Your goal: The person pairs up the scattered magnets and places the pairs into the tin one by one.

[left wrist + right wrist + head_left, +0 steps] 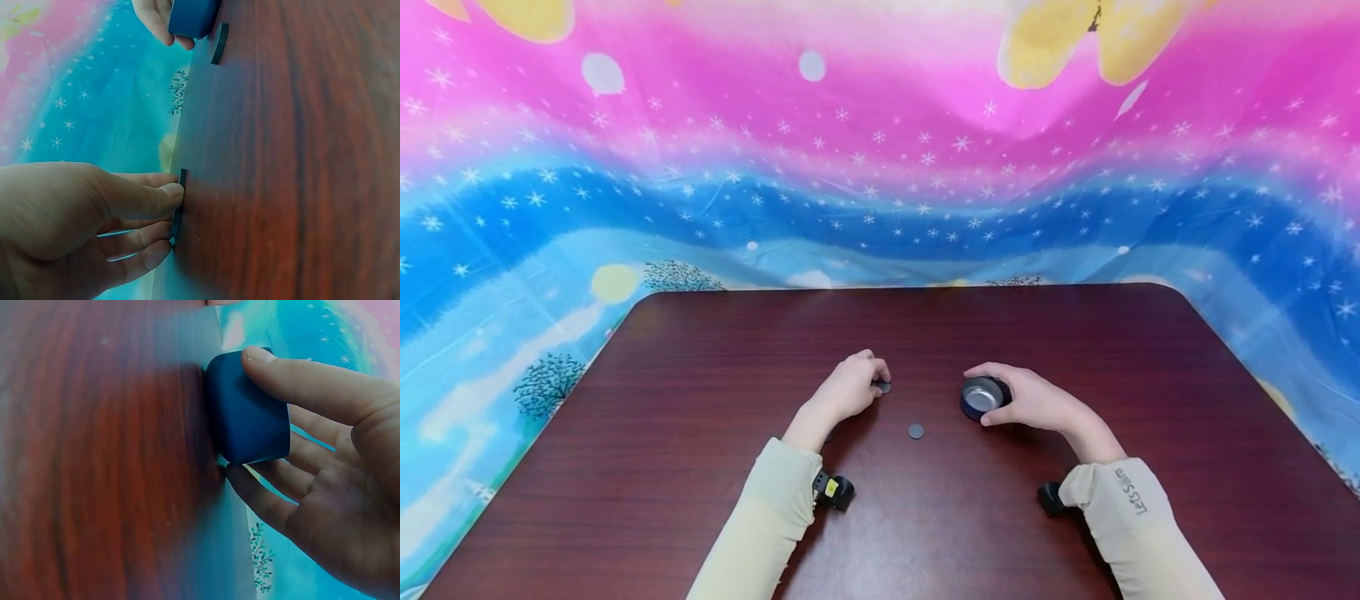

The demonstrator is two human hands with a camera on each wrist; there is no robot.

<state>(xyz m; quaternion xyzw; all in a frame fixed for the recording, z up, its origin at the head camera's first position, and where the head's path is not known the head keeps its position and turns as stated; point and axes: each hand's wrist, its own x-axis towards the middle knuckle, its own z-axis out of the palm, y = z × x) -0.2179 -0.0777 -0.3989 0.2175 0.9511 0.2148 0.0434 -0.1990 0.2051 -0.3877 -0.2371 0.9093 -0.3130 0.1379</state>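
The left hand [852,386] pinches one disc [886,387], the right hand [1036,400] grips a bowl [247,419]; between them another disc [916,431] lies untouched.

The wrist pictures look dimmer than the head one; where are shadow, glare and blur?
Head view: bright, with a pale sheen on the table and shadow below the right hand; left wrist view: dim, the table blurred toward the picture's right; right wrist view: dim, the table smeared, with a dark shadow beside the blue bowl.
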